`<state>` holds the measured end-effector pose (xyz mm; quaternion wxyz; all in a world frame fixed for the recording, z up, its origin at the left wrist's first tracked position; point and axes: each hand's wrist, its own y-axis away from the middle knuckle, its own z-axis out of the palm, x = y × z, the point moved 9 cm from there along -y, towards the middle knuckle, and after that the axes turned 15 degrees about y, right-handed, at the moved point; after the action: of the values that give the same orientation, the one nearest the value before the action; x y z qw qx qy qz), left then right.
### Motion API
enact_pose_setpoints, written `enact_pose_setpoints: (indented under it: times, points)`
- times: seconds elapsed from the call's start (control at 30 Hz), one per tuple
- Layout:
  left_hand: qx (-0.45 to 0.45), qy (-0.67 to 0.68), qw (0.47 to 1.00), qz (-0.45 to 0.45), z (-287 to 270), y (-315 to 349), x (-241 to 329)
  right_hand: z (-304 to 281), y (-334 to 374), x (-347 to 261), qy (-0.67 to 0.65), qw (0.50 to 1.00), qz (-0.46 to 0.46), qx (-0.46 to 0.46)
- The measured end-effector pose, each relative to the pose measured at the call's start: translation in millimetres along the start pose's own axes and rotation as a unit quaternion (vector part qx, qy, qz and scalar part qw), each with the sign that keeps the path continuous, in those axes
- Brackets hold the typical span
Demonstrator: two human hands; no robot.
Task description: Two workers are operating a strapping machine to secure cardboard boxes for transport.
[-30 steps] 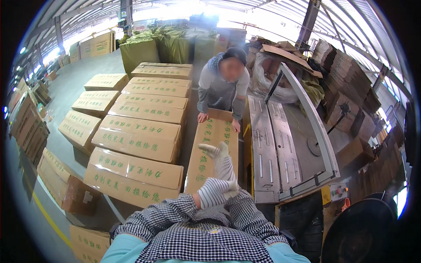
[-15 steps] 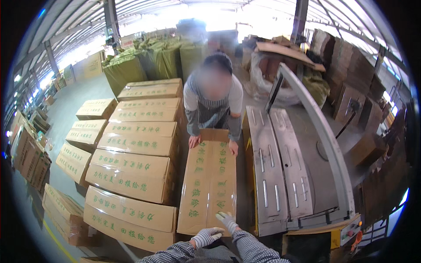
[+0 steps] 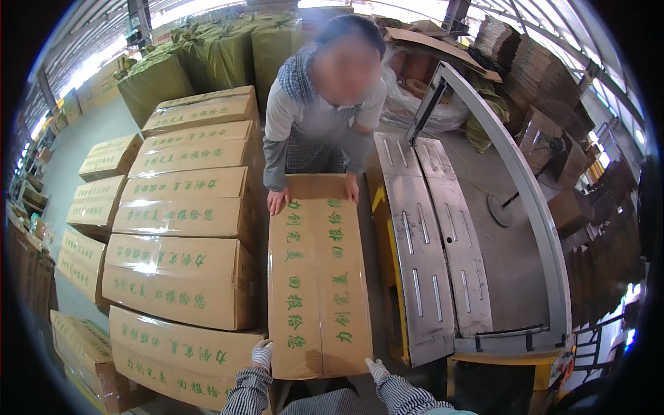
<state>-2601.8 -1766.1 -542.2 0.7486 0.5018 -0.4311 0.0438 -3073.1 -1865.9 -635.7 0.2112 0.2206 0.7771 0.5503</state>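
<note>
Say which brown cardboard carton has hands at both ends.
The brown cardboard carton beside the silver metal bench: white-gloved left hand and right hand at near corners; only it has co-worker's hands opposite.

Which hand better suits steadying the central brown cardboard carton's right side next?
Right, probably: the white-gloved right hand is at the carton's near right corner, the left hand at its left side.

I see olive-green wrapped bales point(image 3: 214, 61) standing along the back, a grey metal frame point(image 3: 523, 181) beside the steel-topped bench point(image 3: 409, 190), and brown cardboard point(image 3: 543, 83) stacked beyond.
</note>
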Motion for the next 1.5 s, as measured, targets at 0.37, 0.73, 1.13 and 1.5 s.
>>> enact_pose_setpoints:
  times: [0.37,0.73,1.13,1.5]
  points:
    - [0.128,-0.123,0.979,-0.099,-95,-45,-98,-19,32,-70,0.068,0.926,0.223,0.298]
    - [0.373,-0.309,0.874,0.026,-30,-12,-82,-33,-70,-34,0.099,0.929,0.228,0.275]
    - [0.353,-0.215,0.909,0.052,-12,-37,-118,-47,-102,-13,0.001,0.917,0.178,0.356]
    - [0.021,0.224,0.963,-0.146,19,-134,-252,-92,-134,9,-0.352,0.889,-0.008,0.291]
